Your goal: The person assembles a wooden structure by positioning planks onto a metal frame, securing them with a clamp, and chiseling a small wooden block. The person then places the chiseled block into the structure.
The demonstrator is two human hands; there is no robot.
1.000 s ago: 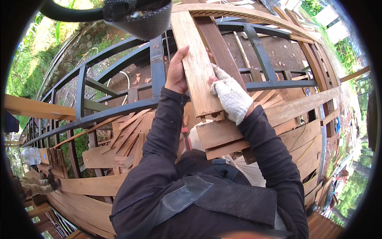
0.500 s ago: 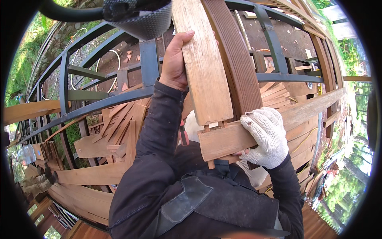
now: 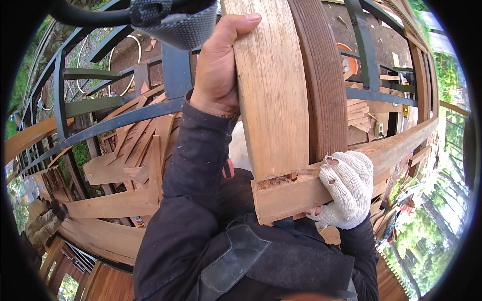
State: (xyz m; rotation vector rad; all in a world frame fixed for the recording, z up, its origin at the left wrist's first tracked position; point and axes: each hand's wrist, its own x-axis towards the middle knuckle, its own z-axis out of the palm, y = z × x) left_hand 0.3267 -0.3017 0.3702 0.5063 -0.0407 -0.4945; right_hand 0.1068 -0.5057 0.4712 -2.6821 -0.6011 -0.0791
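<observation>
Fingers of the bare left hand (image 3: 218, 65) curl around the left edge of a pale wooden plank (image 3: 273, 90), the thumb lying flat across its face near the top, so the grip is closed on the wood. The plank stands roughly upright in the middle of the view, its lower end splintered and resting against a wooden crosspiece (image 3: 296, 193) that runs out to the right. The right hand (image 3: 344, 188), in a white knitted glove, wraps its fingers over this crosspiece from above, just beside the plank's lower right corner, closed tight on it. A darker, grooved brown board (image 3: 324, 80) stands touching the plank's right edge. Behind both, dark metal railing bars (image 3: 125, 118) cross the scene, and loose wood offcuts (image 3: 135, 145) lie piled beyond the left sleeve. A long light beam (image 3: 406, 143) extends from the crosspiece toward the right rim. An orange round object (image 3: 350, 57) shows partly behind the brown board.
</observation>
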